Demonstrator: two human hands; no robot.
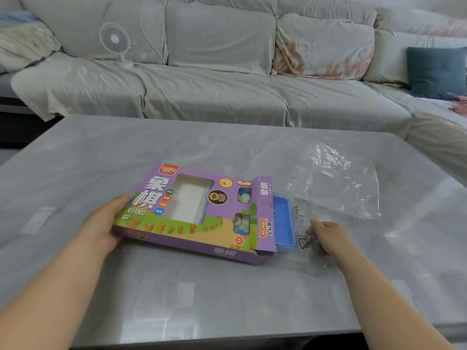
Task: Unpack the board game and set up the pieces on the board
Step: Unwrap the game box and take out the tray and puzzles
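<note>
A purple Xiangqi game box [192, 213] lies flat in the middle of the grey table [227, 299], its right end flap [265, 213] open. A blue plastic tray [284, 221] sticks partway out of that open end. My left hand [101, 223] grips the box's left end, thumb on top. My right hand [328, 236] is just right of the tray, its fingers curled on a clear plastic piece holding small metal wire puzzles [303, 238]. White round pieces show through the box's small windows.
A crumpled clear plastic bag [336, 183] lies on the table right of the box. Behind the table runs a sofa under a pale cover [214, 92], with a small white fan [115, 41] and a teal cushion [437, 72] on it.
</note>
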